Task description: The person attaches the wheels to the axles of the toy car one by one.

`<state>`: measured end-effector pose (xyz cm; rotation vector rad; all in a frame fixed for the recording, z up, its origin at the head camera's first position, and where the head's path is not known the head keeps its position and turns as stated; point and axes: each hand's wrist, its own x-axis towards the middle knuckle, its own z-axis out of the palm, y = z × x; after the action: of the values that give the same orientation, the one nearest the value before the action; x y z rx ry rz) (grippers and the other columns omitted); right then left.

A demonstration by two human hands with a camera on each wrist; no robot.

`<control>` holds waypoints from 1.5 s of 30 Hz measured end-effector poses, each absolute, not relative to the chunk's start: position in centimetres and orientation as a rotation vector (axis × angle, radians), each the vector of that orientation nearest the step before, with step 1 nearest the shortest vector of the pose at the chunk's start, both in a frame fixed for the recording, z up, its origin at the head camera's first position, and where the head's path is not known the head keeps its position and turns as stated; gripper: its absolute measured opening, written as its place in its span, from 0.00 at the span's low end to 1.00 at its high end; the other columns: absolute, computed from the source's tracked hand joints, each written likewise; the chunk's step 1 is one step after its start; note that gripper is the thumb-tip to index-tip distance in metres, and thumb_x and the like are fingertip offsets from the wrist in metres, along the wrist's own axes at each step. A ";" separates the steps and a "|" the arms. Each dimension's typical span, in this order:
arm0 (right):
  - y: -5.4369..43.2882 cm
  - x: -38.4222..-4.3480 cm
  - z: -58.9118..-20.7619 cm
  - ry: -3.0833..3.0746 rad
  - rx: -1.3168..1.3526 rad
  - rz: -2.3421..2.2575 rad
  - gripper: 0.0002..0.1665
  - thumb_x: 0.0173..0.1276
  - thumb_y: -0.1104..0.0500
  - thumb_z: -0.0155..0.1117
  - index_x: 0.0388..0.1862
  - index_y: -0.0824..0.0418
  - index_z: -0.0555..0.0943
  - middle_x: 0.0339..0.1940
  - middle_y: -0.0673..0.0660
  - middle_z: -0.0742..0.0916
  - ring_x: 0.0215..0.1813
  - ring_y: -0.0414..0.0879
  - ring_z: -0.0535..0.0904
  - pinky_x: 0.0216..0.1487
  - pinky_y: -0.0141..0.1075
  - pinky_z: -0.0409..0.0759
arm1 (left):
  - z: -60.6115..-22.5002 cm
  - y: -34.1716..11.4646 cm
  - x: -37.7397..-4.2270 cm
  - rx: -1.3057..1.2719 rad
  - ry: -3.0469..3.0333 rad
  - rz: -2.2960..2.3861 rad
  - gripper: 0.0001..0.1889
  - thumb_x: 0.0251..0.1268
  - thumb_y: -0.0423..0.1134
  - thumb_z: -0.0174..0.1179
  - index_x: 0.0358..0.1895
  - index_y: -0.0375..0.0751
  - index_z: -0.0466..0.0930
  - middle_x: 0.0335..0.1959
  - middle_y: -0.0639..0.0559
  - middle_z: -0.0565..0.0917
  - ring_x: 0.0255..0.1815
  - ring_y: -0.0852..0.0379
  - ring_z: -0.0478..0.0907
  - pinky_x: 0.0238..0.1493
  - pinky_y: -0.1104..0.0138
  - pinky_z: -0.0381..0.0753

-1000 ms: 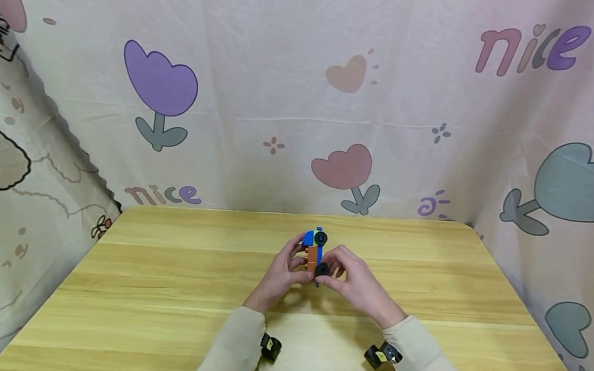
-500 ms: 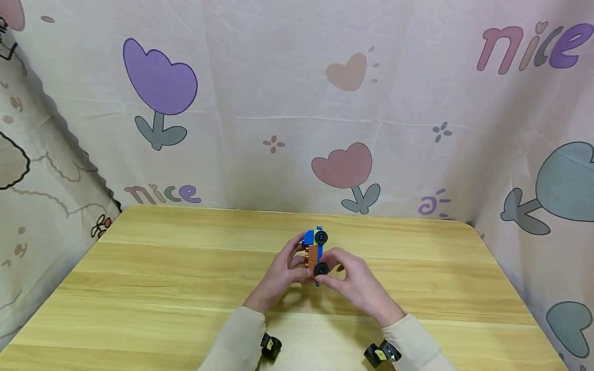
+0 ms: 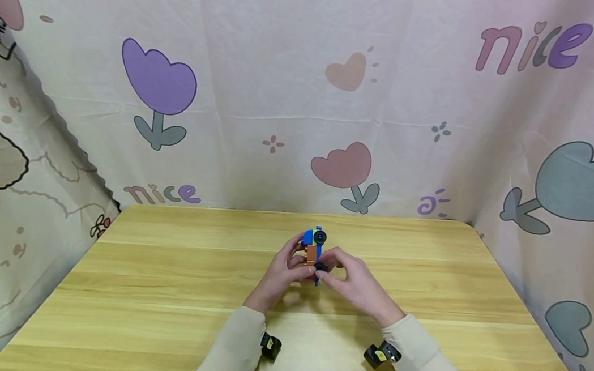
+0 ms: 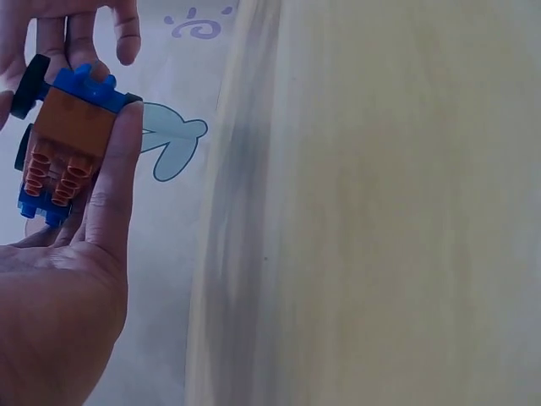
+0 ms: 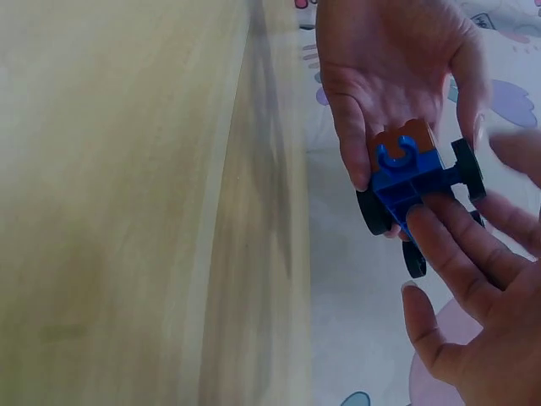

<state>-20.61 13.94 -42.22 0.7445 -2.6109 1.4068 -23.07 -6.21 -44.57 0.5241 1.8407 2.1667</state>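
Note:
A toy car [image 3: 311,254] built of orange and blue bricks with black wheels is held on its side over the table. My left hand [image 3: 283,272] grips its brick side, and in the left wrist view the thumb [image 4: 117,186] lies along the orange block [image 4: 76,118]. My right hand [image 3: 355,278] has thumb and index finger at the rear wheel [image 5: 467,169]. In the right wrist view, other right fingers [image 5: 452,258] lie against the blue underside, and the thumb is blurred. A blue hook [image 5: 397,154] sticks out at the car's rear.
The light wooden table [image 3: 155,285] reaches back to a hanging cloth [image 3: 258,57] printed with flowers and words. Each sleeve carries a black wrist camera, the left one [image 3: 271,346] and the right one [image 3: 382,354].
The rear wheel, face-up half a second ago, is now more covered by the right thumb and tilted. The left thumb has shifted slightly right over the car's rear. Both arms stay in place.

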 end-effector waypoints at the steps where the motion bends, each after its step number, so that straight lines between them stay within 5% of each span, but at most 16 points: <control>1: 13.9 -20.6 -42.2 -2.615 0.730 1.418 0.12 0.70 0.55 0.66 0.51 0.51 0.78 0.41 0.42 0.83 0.45 0.39 0.79 0.48 0.48 0.78 | -44.6 -6.2 -23.1 0.523 1.837 2.173 0.43 0.63 0.31 0.63 0.78 0.42 0.49 0.68 0.36 0.64 0.54 0.46 0.76 0.48 0.59 0.81; 7: 13.9 -20.8 -42.4 -2.639 0.672 1.441 0.10 0.74 0.60 0.60 0.52 0.58 0.76 0.43 0.46 0.83 0.45 0.41 0.78 0.48 0.41 0.78 | -44.5 -6.2 -23.2 0.516 1.837 2.192 0.43 0.62 0.29 0.63 0.78 0.42 0.50 0.68 0.36 0.65 0.53 0.46 0.77 0.47 0.58 0.82; 16: 14.3 -20.7 -42.7 -2.736 0.675 1.483 0.13 0.78 0.51 0.55 0.50 0.56 0.82 0.40 0.47 0.84 0.42 0.44 0.80 0.44 0.39 0.79 | -44.6 -6.3 -23.0 0.503 1.837 2.186 0.43 0.63 0.30 0.63 0.78 0.42 0.50 0.69 0.37 0.64 0.54 0.45 0.76 0.49 0.58 0.81; 28: 14.4 -20.5 -42.4 -2.714 0.713 1.516 0.12 0.78 0.54 0.54 0.51 0.55 0.82 0.43 0.48 0.81 0.46 0.44 0.77 0.51 0.44 0.76 | -44.3 -6.2 -23.0 0.495 1.829 2.173 0.43 0.63 0.31 0.65 0.78 0.45 0.51 0.67 0.39 0.65 0.56 0.44 0.76 0.48 0.57 0.82; 36: 14.1 -20.5 -42.4 -2.712 0.708 1.611 0.10 0.77 0.60 0.55 0.50 0.62 0.78 0.42 0.54 0.82 0.45 0.47 0.76 0.46 0.41 0.76 | -44.3 -6.3 -23.0 0.511 1.828 2.134 0.42 0.65 0.31 0.64 0.78 0.45 0.51 0.67 0.38 0.66 0.54 0.46 0.77 0.50 0.56 0.81; 45: 14.0 -20.6 -42.3 -2.696 0.686 1.580 0.06 0.76 0.59 0.56 0.46 0.56 0.79 0.39 0.50 0.81 0.43 0.46 0.76 0.42 0.40 0.76 | -44.0 -6.4 -23.0 0.534 1.841 2.156 0.41 0.65 0.31 0.64 0.78 0.46 0.53 0.66 0.40 0.67 0.54 0.45 0.77 0.50 0.56 0.81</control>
<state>-20.62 13.99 -42.29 0.6856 -2.6956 1.5796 -23.00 -6.41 -44.03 0.5342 1.8406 2.1558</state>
